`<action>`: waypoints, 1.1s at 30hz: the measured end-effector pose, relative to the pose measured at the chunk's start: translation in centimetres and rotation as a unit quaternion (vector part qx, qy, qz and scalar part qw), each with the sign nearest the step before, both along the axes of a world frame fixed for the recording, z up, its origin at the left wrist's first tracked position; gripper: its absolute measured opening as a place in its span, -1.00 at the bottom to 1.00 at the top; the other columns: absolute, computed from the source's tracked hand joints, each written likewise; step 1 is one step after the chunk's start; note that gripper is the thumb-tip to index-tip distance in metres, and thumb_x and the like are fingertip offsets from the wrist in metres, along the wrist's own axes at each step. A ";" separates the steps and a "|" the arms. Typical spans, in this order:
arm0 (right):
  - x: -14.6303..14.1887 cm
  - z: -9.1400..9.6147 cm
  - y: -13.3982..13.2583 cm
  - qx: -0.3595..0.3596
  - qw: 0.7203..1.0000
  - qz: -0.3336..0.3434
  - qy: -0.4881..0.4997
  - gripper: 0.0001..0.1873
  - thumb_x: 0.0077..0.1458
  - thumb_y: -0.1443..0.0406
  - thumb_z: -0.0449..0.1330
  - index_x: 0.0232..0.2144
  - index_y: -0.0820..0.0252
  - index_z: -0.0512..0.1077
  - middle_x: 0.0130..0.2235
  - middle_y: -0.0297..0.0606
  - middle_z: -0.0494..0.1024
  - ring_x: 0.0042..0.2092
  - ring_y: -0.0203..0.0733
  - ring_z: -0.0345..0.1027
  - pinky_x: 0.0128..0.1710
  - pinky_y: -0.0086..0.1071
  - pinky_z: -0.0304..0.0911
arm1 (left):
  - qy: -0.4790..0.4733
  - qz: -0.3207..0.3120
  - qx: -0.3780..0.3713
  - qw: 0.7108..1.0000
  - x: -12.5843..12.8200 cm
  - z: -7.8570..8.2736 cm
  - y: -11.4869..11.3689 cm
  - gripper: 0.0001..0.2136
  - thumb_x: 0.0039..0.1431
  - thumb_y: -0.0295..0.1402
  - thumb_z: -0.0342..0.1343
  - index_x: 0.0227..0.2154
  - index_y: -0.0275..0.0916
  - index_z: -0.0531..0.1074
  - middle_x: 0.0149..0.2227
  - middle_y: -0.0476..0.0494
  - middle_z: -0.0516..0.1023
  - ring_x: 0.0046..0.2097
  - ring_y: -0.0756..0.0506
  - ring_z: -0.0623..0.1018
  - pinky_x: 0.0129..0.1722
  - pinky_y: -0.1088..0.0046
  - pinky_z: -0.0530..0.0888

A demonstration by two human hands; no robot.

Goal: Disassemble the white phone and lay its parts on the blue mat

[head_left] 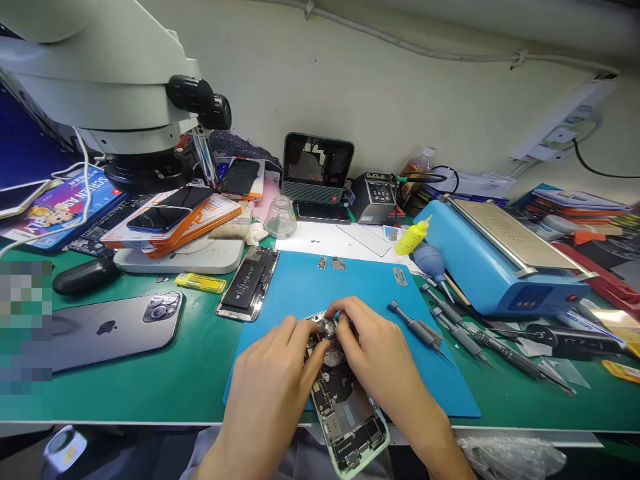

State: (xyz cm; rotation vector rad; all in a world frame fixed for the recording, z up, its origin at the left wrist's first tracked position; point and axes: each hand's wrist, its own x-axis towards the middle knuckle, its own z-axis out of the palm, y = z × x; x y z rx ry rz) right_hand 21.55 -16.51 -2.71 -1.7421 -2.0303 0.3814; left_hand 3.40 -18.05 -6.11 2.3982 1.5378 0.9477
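An opened phone (356, 410) with a pale green frame lies tilted at the front of the blue mat (430, 380), its near end over the table edge. Inside it show a circuit board and a bare grey bay without a battery. At its far end my left hand (270, 367) pinches a small silver camera module (328, 327) between thumb and forefinger. From the other side, the fingers of my right hand (383, 350) close on the same module. My fingers partly cover the module and the phone's top edge.
Small metal shields (339, 263) lie at the mat's far side. Several screwdrivers (417, 328) lie to the right, before a blue heating plate (500, 260). Leftward are an open phone housing (249, 283), a grey phone (117, 331) and a microscope (145, 133) overhead.
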 end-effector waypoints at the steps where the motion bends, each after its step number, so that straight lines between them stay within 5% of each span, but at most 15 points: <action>1: -0.1 -0.1 0.0 0.007 1.000 -0.002 -0.012 -0.74 0.47 0.38 0.01 -0.12 0.03 0.49 -0.15 -0.43 0.69 -0.26 -0.23 0.59 -0.29 -0.33 0.27 | 0.000 0.000 -0.002 1.000 0.0 0.0 0.0 -0.85 0.61 -0.26 0.04 -0.12 -0.09 0.49 -0.32 0.07 0.53 -0.36 -0.10 0.60 -0.38 0.31 0.32; 15: -1.0 -1.6 0.3 0.063 0.993 0.001 -0.103 -0.81 0.43 0.44 0.01 -0.17 0.09 0.37 -0.26 -0.33 0.63 -0.45 -0.17 0.45 -0.43 -0.27 -0.03 | -0.009 0.004 -0.007 1.000 0.2 0.1 -0.2 -0.91 0.55 -0.34 0.12 -0.14 -0.09 0.51 -0.32 0.07 0.52 -0.35 -0.10 0.59 -0.35 0.31 0.33; 26: -0.9 -1.6 0.2 0.069 0.996 -0.020 -0.044 -0.78 0.41 0.40 -0.04 -0.24 0.05 0.35 -0.31 -0.37 0.62 -0.46 -0.17 0.43 -0.43 -0.28 0.03 | -0.018 -0.002 0.016 1.000 0.2 0.2 -0.2 -0.84 0.61 -0.30 0.05 -0.14 -0.09 0.50 -0.33 0.07 0.52 -0.37 -0.09 0.57 -0.37 0.32 0.32; 33: -0.5 -1.4 -0.3 0.088 0.989 -0.107 0.056 -0.76 0.46 0.30 -0.08 -0.18 0.05 0.37 -0.28 -0.32 0.64 -0.36 -0.14 0.52 -0.38 -0.32 0.20 | -0.008 -0.013 0.058 0.998 0.4 0.3 -0.2 -0.82 0.64 -0.33 0.00 -0.11 -0.12 0.49 -0.29 0.03 0.56 -0.32 -0.08 0.63 -0.35 0.32 0.31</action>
